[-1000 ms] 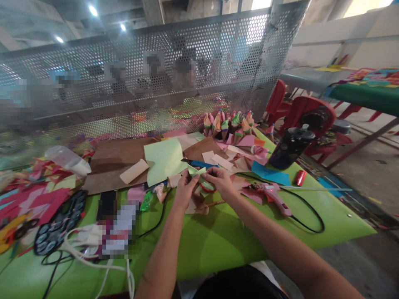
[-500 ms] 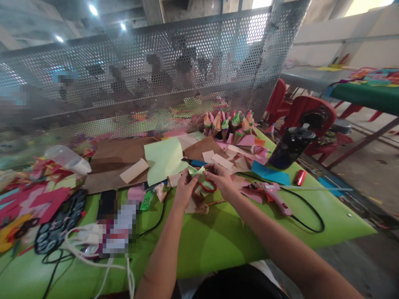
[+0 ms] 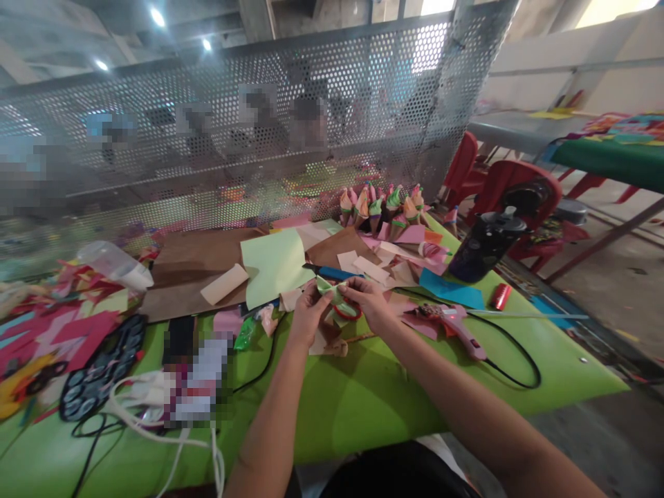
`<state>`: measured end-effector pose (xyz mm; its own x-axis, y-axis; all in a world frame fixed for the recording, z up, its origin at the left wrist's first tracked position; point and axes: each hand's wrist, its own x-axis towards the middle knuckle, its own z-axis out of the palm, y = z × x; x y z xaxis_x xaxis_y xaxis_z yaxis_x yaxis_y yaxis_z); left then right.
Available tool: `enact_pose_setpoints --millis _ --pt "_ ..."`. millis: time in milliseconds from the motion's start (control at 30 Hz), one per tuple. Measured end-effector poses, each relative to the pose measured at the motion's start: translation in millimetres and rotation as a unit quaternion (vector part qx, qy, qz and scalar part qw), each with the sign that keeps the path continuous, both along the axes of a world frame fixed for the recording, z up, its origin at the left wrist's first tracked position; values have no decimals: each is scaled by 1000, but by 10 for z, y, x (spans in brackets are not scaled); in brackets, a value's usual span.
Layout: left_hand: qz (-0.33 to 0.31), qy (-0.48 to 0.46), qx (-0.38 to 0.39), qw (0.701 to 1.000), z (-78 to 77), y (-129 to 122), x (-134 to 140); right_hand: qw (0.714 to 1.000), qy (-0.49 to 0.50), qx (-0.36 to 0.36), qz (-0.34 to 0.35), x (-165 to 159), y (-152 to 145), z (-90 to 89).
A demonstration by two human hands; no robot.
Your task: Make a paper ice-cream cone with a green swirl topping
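I'm seeing two bare hands: the left hand (image 3: 307, 310) and right hand (image 3: 369, 301) are both gripping, pinching one small pale green piece (image 3: 336, 295) between fingertips, just above the table's near-middle. One red loop (image 3: 357, 315) is showing under the right hand, and one brown twisted piece (image 3: 339, 348) is lying nearer the edge. To the right, one pink glue gun (image 3: 460, 330) is resting on the lime green table (image 3: 363, 408), with one blue sheet (image 3: 451, 288), one red cylinder (image 3: 501, 296) and one dark bottle (image 3: 485, 245) sitting beyond it. Behind the hands, one large pale green sheet (image 3: 270, 266) and one tan roll (image 3: 224, 284) are lying; a cluster of paper cones (image 3: 376, 209) is standing, too crowded for me to count. Past the table, at least two red chairs are standing. Versus a second ago, more red loop is showing; both hands are keeping their pinch, and the glue gun is staying put.
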<state>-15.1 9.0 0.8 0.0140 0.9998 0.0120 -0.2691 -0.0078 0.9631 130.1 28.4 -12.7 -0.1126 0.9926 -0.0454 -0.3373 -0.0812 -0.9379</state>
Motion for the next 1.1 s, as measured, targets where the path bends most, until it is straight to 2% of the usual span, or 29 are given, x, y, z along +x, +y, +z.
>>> enact_pose_setpoints --millis 133,267,467,1100 --pt "37 3 -2 999 25 12 0 1000 -4 16 -11 25 3 21" --pt "58 0 -3 998 23 27 -7 997 -23 64 -18 45 -24 66" --pt "28 -13 -3 1000 -46 35 -16 995 -28 75 56 21 -66 102" --pt "9 -4 3 1000 -77 31 -28 999 -20 46 18 -10 6 5"
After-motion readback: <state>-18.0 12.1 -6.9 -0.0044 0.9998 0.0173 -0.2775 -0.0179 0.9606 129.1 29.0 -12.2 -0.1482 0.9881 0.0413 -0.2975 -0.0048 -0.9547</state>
